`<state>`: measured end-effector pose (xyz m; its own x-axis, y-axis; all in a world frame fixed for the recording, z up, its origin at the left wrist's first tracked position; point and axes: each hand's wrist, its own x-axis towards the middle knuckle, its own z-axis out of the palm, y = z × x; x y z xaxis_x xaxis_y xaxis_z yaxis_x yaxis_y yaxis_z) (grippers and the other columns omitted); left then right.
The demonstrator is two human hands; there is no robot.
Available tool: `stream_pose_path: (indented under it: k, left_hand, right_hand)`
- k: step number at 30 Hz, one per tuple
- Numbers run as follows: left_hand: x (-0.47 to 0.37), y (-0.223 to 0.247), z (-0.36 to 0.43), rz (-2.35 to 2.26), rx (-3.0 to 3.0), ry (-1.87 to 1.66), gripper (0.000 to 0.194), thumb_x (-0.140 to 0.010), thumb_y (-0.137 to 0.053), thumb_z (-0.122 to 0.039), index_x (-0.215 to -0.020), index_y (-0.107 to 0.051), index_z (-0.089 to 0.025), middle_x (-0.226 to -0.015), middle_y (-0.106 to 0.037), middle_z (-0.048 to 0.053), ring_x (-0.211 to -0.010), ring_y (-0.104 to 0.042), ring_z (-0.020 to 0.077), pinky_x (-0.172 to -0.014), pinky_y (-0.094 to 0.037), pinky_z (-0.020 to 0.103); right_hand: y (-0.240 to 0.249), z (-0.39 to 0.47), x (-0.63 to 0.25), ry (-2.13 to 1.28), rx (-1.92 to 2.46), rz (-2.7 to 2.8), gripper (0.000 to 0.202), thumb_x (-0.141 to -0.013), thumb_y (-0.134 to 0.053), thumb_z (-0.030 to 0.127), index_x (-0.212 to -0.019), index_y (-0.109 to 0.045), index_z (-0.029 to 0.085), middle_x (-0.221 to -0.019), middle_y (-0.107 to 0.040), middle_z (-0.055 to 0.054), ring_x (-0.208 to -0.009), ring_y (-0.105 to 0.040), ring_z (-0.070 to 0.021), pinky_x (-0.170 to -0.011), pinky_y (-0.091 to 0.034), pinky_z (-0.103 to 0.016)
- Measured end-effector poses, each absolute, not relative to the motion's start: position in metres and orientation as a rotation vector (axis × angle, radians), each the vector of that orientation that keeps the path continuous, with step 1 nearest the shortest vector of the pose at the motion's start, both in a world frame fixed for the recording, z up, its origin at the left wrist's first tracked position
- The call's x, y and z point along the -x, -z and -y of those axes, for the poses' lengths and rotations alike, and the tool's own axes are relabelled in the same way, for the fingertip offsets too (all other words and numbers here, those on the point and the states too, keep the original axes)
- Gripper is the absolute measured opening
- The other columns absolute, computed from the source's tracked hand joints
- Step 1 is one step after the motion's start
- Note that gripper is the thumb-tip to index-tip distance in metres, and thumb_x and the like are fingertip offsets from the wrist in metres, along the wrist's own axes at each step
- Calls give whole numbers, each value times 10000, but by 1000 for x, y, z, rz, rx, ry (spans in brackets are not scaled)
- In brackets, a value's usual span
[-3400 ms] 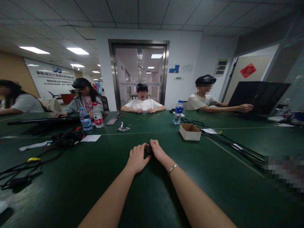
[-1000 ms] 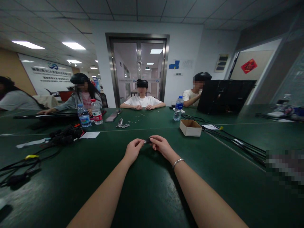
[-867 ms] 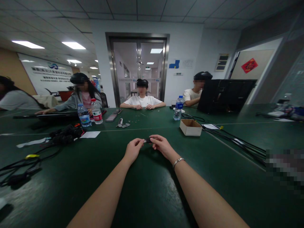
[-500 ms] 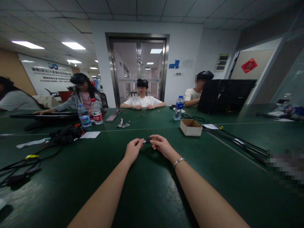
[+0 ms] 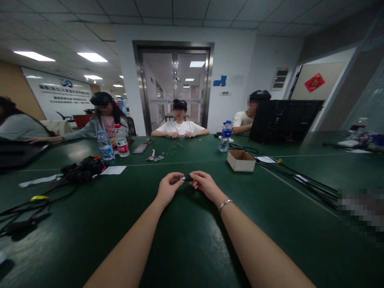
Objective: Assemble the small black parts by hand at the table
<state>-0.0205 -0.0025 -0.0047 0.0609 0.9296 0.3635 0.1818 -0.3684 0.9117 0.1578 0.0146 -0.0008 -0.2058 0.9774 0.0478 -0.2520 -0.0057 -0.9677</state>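
Observation:
Above the green table (image 5: 186, 240) both my hands meet at a small dark object with a silvery end (image 5: 186, 178), too small to name for sure. My left hand (image 5: 169, 187) pinches the silvery end between thumb and fingers. The dark end sits in the closed fingertips of my right hand (image 5: 205, 185), whose wrist wears a silver bracelet (image 5: 225, 205). My fingers partly cover the object.
An open cardboard box (image 5: 241, 164) stands right of my hands. Beyond are a water bottle (image 5: 225, 138), small metal parts (image 5: 155, 157) and two bottles at left. Black cables (image 5: 300, 180) run along the right; a dark cable pile (image 5: 82, 170) lies left. Several people sit around the table.
My left fingers have shifted slightly on the silvery end, with the index finger more arched. At the left, a flat black panel has slid further left, a person's arm stretched toward it.

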Motion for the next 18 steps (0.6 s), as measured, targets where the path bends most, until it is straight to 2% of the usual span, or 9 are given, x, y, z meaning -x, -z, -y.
stream_pose_path:
  k: [5, 7, 9, 12, 18]
  left_hand:
    - [20, 8, 0, -1121, -1547, -1428, 573, -679, -718, -316, -1213, -529, -227, -1043, -636, 66, -805, -625, 157, -761, -497, 305]
    - [20, 10, -1, -1209, -1507, -1405, 526, -703, -692, -406, -1166, -547, -203, -1012, -637, 73, -753, -614, 152, -682, -486, 279]
    - [20, 11, -3, -1323, -1510, -1334, 417, -752, -607, -508, -1001, -611, -173, -884, -647, 61, -683, -587, 148, -613, -451, 261]
    - [20, 9, -1, -1413, -1595, -1219, 445, -806, -481, -585, -807, -636, -168, -707, -623, 31, -635, -559, 153, -603, -418, 266]
    - [20, 9, 0, -1287, -1647, -1236, 338, -776, -560, -491, -857, -628, -170, -758, -638, 28, -692, -574, 160, -649, -440, 272]
  right_hand:
    - [1, -15, -158, -1472, 873, 1151, 308, -669, -773, 317, -867, -638, 124, -623, -661, -32, -483, -538, -57, -460, -429, -153]
    - [1, -16, -158, -1476, 882, 1139, 306, -672, -771, 300, -882, -633, 126, -642, -667, -36, -491, -546, -58, -461, -437, -151]
    - [2, -16, -158, -1478, 894, 1136, 306, -671, -772, 275, -899, -632, 127, -672, -674, -39, -496, -552, -57, -461, -445, -150]
    - [2, -16, -157, -1465, 894, 1145, 291, -664, -773, 237, -902, -639, 135, -719, -677, -36, -497, -557, -53, -457, -456, -153]
    - [1, -15, -158, -1467, 900, 1140, 253, -673, -764, 216, -884, -650, 138, -697, -670, -32, -496, -559, -57, -455, -465, -155]
